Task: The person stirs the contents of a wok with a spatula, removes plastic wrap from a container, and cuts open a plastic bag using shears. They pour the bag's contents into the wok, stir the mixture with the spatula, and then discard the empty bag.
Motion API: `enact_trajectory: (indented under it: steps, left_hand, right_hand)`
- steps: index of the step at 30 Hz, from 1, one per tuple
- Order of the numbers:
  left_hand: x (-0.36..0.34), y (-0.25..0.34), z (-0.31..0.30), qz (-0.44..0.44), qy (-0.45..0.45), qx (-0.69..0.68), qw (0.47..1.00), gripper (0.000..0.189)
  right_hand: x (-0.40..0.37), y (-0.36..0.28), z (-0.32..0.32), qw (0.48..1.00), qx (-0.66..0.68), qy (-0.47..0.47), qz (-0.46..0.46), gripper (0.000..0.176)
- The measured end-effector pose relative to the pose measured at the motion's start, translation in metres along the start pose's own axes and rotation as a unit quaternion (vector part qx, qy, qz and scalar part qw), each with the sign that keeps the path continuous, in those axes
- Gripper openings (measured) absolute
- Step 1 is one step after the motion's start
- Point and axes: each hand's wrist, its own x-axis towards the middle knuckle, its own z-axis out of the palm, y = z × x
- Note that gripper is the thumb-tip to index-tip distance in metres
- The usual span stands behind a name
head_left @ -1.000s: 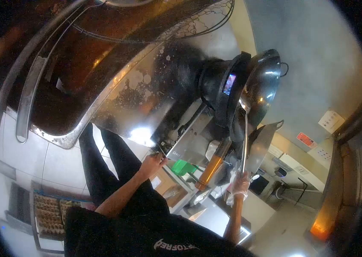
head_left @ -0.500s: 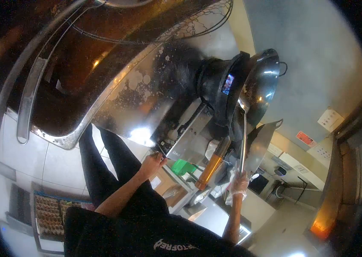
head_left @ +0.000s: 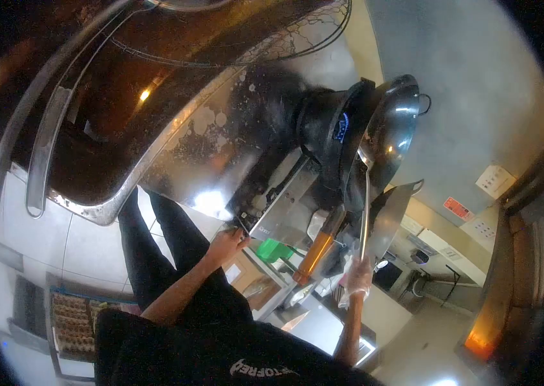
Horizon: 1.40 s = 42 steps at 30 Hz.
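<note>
My bare left hand (head_left: 227,246) is closed at the front edge of the metal stove panel (head_left: 281,209); what its fingertips grip is too small to make out. In a clear plastic glove, my right hand (head_left: 357,280) is wrapped around the long metal handle of a ladle (head_left: 366,212). The ladle's far end reaches into the dark wok (head_left: 399,128), which rests on a black burner (head_left: 323,122). Blue flame (head_left: 342,127) shows through the burner's opening. Near my right hand are an orange-handled tool (head_left: 315,257) and another metal pan (head_left: 391,215).
A large brown-stained basin (head_left: 124,174) with a metal rim fills the upper left, with a long-handled strainer (head_left: 46,154) over it. A green container (head_left: 273,251) lies between my hands. Egg trays (head_left: 73,325) stand low at the left. Papers (head_left: 495,181) hang on the wall.
The glow in the burner's opening has changed from a bright, pale patch to a thinner blue flame. Both hands stay in nearly the same places.
</note>
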Motion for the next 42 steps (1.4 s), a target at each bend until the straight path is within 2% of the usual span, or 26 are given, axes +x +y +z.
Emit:
enact_trajectory:
  steps: [1, 2, 4, 5, 7, 11, 13, 15, 16, 18, 20, 21, 22, 23, 24, 25, 27, 29, 31, 32, 33, 35, 36, 38, 40, 42]
  left_hand:
    - [0.001, 0.002, -0.004, 0.000, -0.001, 0.000, 1.000, 0.031]
    - [0.003, 0.003, -0.009, 0.004, -0.015, 0.025, 1.000, 0.033]
    - [0.009, 0.007, -0.021, 0.013, -0.031, 0.052, 0.998, 0.034]
    - [0.012, 0.014, -0.027, -0.010, -0.051, 0.049, 0.997, 0.035]
    - [0.015, 0.022, -0.041, -0.034, -0.069, 0.046, 0.996, 0.037]
    - [0.005, 0.004, -0.062, -0.041, -0.154, 0.016, 0.987, 0.050]
    - [-0.016, -0.027, -0.071, -0.071, -0.208, 0.035, 0.975, 0.055]
    - [-0.044, -0.056, -0.098, -0.085, -0.195, 0.057, 0.976, 0.057]
    - [-0.056, -0.064, -0.115, -0.074, -0.165, 0.080, 0.980, 0.059]
    - [-0.072, -0.057, -0.164, -0.221, -0.172, 0.035, 0.959, 0.058]
    - [-0.086, -0.048, -0.209, -0.253, -0.161, 0.069, 0.952, 0.058]
    - [-0.107, -0.083, -0.212, -0.309, -0.139, 0.023, 0.940, 0.057]
    - [-0.122, -0.095, -0.225, -0.392, -0.077, -0.083, 0.913, 0.055]
    - [-0.146, -0.184, -0.228, -0.475, -0.036, -0.314, 0.821, 0.054]
    - [-0.128, -0.122, -0.261, -0.430, -0.067, -0.048, 0.899, 0.056]
    - [-0.129, -0.111, -0.278, -0.292, -0.036, 0.049, 0.954, 0.059]
    - [-0.136, -0.100, -0.303, -0.312, 0.023, 0.065, 0.947, 0.062]
    - [-0.150, -0.101, -0.321, -0.304, 0.009, 0.045, 0.952, 0.063]
    - [-0.165, -0.148, -0.335, -0.389, -0.018, -0.104, 0.915, 0.064]
    - [-0.165, -0.161, -0.344, -0.417, -0.024, -0.146, 0.897, 0.064]
    - [-0.169, -0.136, -0.342, -0.391, 0.067, -0.109, 0.911, 0.065]
    - [-0.175, -0.116, -0.344, -0.368, 0.133, -0.059, 0.919, 0.064]
    - [-0.177, -0.110, -0.345, -0.376, 0.113, -0.065, 0.917, 0.063]
    - [-0.183, -0.107, -0.329, -0.383, 0.092, -0.073, 0.916, 0.063]
    - [-0.169, -0.109, -0.327, -0.482, 0.012, -0.103, 0.870, 0.063]
    - [-0.166, -0.104, -0.316, -0.430, 0.048, -0.091, 0.897, 0.063]
  right_hand:
    - [0.002, 0.006, -0.005, 0.999, 0.042, 0.015, 0.007, 0.028]
    - [0.016, 0.064, -0.006, 0.988, -0.062, -0.060, 0.125, 0.030]
    - [0.005, 0.012, -0.071, 0.989, 0.128, -0.041, 0.058, 0.026]
    - [0.001, -0.037, -0.107, 0.989, -0.039, -0.091, 0.114, 0.025]
    - [-0.013, -0.073, -0.140, 0.993, -0.024, -0.067, 0.091, 0.030]
    - [-0.024, -0.018, -0.110, 0.988, 0.132, -0.055, 0.054, 0.037]
    - [-0.038, -0.073, -0.097, 0.988, -0.082, -0.078, 0.107, 0.034]
    - [-0.059, -0.074, -0.083, 0.989, 0.083, -0.069, 0.099, 0.035]
    - [-0.065, -0.037, -0.068, 0.996, 0.085, -0.019, 0.004, 0.035]
    - [-0.060, -0.042, -0.067, 0.998, 0.056, -0.011, -0.005, 0.035]
    - [-0.040, -0.033, -0.023, 0.999, 0.050, 0.013, -0.003, 0.034]
    - [-0.033, -0.022, 0.008, 0.997, 0.060, 0.047, -0.021, 0.033]
    - [-0.047, -0.026, 0.002, 0.994, 0.084, 0.064, -0.001, 0.033]
    - [-0.054, -0.041, -0.013, 0.994, 0.097, 0.042, -0.020, 0.037]
    - [-0.056, -0.053, -0.021, 0.993, 0.108, 0.017, -0.045, 0.041]
    - [-0.051, -0.048, -0.023, 0.990, 0.133, 0.031, -0.040, 0.041]
    - [-0.046, -0.024, -0.027, 0.999, 0.002, -0.052, 0.009, 0.044]
    - [-0.049, -0.044, -0.020, 0.996, 0.028, -0.057, 0.063, 0.036]
    - [-0.044, -0.013, 0.064, 0.960, -0.137, 0.213, -0.117, 0.037]
    - [-0.039, 0.001, 0.070, 0.989, -0.033, 0.113, -0.091, 0.040]
    - [-0.041, -0.004, 0.056, 0.988, -0.013, 0.125, -0.087, 0.040]
    - [-0.064, 0.002, -0.005, 0.995, 0.077, 0.018, -0.068, 0.045]
    - [-0.056, 0.001, 0.007, 0.996, 0.091, 0.006, -0.005, 0.040]
    - [-0.052, -0.008, 0.003, 0.994, 0.104, 0.028, 0.002, 0.035]
    - [-0.057, -0.014, -0.022, 0.990, 0.120, 0.076, 0.006, 0.032]
    - [-0.065, 0.014, -0.033, 0.986, 0.114, 0.122, 0.016, 0.032]
